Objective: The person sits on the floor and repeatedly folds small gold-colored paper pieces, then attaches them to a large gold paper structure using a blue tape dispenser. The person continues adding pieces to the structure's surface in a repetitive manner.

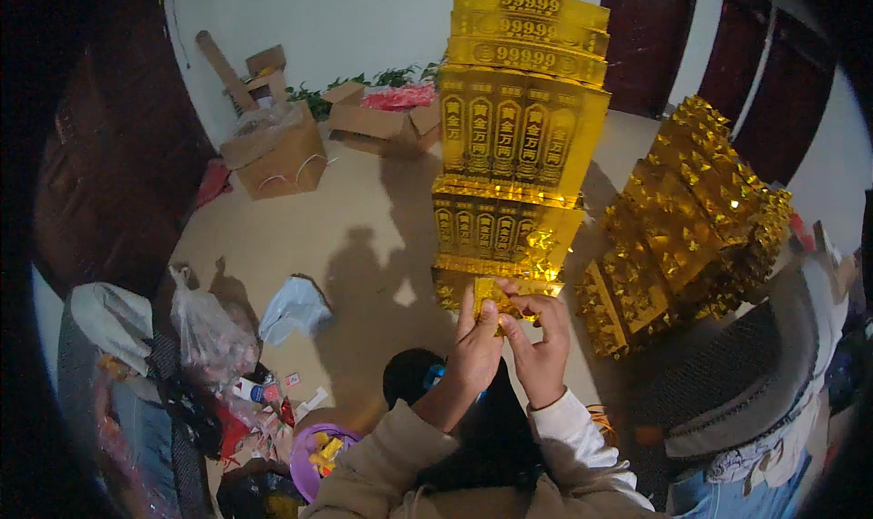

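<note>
My left hand (pixel 480 338) grips a small gold foil piece (pixel 488 299) between thumb and fingers, in front of my lap. My right hand (pixel 542 335) is close beside it, its thumb and index finger pinching the right side of the gold foil. Just beyond both hands rises a tall stepped structure of gold foil panels (pixel 522 137), printed with characters and digits. Folded shiny foil pieces (pixel 542 246) are on its lower right part. The fingers hide some of the held foil's outline.
Right of the structure stands a gold foil construction (pixel 682 226) covered in small folded pieces, near a grey armchair (pixel 743 376). A purple basin (pixel 305 461) holds yellow pieces at lower left, beside plastic bags (pixel 211 335) and scraps. Cardboard boxes (pixel 283 158) stand by the wall.
</note>
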`<state>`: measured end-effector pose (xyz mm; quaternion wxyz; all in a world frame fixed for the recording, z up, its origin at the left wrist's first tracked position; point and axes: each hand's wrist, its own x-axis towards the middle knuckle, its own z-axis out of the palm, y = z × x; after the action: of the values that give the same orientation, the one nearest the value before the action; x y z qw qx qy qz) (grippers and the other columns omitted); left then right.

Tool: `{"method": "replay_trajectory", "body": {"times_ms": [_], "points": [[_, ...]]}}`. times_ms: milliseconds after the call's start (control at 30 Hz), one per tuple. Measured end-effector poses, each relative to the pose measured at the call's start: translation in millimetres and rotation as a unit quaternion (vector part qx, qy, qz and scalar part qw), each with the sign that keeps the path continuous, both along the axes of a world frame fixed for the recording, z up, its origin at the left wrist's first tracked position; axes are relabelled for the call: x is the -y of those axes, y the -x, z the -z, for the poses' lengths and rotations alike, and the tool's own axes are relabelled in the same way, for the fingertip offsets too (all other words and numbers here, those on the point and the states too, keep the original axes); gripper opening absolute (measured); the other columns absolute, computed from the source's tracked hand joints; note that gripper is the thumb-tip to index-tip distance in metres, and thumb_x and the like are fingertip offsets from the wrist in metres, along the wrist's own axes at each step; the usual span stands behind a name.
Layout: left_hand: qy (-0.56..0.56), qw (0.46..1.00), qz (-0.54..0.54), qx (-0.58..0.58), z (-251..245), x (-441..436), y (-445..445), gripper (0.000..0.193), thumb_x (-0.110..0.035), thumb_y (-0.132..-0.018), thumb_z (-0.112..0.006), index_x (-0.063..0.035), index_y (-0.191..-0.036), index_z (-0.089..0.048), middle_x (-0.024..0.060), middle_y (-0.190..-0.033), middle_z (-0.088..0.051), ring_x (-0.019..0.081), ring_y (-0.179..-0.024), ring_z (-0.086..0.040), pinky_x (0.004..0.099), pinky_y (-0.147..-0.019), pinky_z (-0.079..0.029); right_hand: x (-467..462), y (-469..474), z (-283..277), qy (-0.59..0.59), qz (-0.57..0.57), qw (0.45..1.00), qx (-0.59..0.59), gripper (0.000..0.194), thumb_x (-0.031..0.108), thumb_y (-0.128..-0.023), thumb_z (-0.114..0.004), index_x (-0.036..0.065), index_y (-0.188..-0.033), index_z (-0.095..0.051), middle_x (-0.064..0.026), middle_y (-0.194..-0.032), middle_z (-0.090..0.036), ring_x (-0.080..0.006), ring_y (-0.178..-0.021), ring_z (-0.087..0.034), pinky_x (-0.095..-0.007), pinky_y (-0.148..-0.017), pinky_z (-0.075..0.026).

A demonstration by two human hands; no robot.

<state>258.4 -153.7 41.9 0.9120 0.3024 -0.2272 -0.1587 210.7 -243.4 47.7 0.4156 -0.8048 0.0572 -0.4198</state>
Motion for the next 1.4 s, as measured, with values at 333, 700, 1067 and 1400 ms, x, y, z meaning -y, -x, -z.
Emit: {"method": "replay_trajectory", "body": {"times_ms": [333,700,1067,1400], "points": [[-0.133,0.981,-0.135,0.048,3.4,-5.7,28.4,0.032,-0.023,-0.107,-0.036,-0.0054,-0.134,-0.038,0.0105,-0.119,-0.049,0.0192,-0.108,-0.048,0.0301,-0.096,-0.04,-12.4,20.3,-6.5,0.027,0.022,0.998,0.045,0.021,0.015,-0.078,-0.076,0.007,-0.095,-0.066,-0.0113,-0.092,-0.062,-0.0322,-0.092,-0.058,-0.0408,-0.081,-0.046],[-0.163,0.972,-0.166,0.034,2.8,22.4,57.7,0.037,-0.026,-0.108,-0.033,-0.0004,-0.135,-0.034,0.0127,-0.124,-0.045,0.0217,-0.112,-0.047,0.0328,-0.097,-0.039,4.0,52.1,-3.1,-0.005,0.039,0.998,0.039,0.022,0.016,-0.08,-0.076,0.009,-0.098,-0.066,-0.0088,-0.097,-0.064,-0.0313,-0.094,-0.059,-0.0401,-0.082,-0.047],[-0.215,0.968,-0.098,0.082,0.2,36.5,70.4,0.054,-0.035,-0.107,-0.035,-0.0034,-0.149,-0.022,0.0184,-0.146,-0.036,0.0277,-0.126,-0.044,0.0402,-0.107,-0.036,25.8,76.7,-12.7,-0.014,0.036,0.998,0.056,0.022,0.014,-0.082,-0.073,0.008,-0.101,-0.061,-0.0087,-0.095,-0.061,-0.0314,-0.094,-0.057,-0.0396,-0.082,-0.047],[-0.279,0.941,-0.183,0.058,5.8,37.3,73.9,0.048,-0.036,-0.107,-0.034,-0.0009,-0.14,-0.032,0.0176,-0.129,-0.046,0.026,-0.115,-0.049,0.0375,-0.1,-0.039,22.8,73.8,2.7,-0.177,-0.049,0.983,0.0,0.016,0.01,-0.085,-0.07,0.006,-0.098,-0.06,-0.0075,-0.094,-0.06,-0.0219,-0.086,-0.057,-0.0333,-0.078,-0.046]]}}
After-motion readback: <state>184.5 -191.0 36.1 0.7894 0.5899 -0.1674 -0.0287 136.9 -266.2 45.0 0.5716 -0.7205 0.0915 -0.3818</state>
